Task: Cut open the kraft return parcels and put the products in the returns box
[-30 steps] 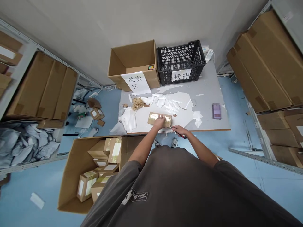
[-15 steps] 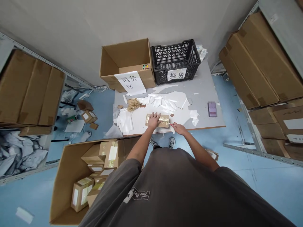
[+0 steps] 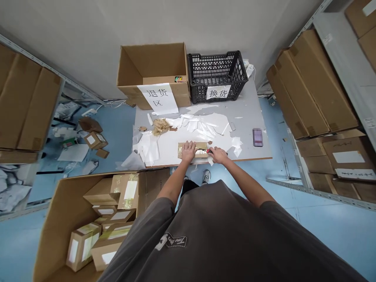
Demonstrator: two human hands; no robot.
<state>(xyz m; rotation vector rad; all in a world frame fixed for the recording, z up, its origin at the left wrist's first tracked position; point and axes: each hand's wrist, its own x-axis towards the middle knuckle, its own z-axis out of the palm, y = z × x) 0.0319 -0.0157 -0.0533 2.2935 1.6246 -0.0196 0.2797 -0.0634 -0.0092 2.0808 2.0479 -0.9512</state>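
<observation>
A small brown cardboard box (image 3: 181, 150) wrapped in shiny tape lies near the front edge of the table (image 3: 249, 153). Flat across its left half rests my left hand (image 3: 188, 152), fingers stretched out on the cardboard. My right hand (image 3: 217, 155) is closed around a red-handled cutter (image 3: 208, 150) at the box's right end; most of the handle is hidden by the fingers. Between the two hands a whitish, striped patch shows on the box; I cannot tell whether it is glare or contents.
Crumpled tape (image 3: 160, 127) and white paper scraps (image 3: 202, 127) litter the table. Behind stand an open carton (image 3: 154, 62) and a black crate (image 3: 219, 78). A phone-like purple item (image 3: 257, 138) lies right. A large carton of parcels (image 3: 55, 219) stands left; shelves (image 3: 326, 90) flank me.
My right hand with the cutter has moved in over the right end of the box. A striped whitish patch now shows on the box. The view has shifted slightly.
</observation>
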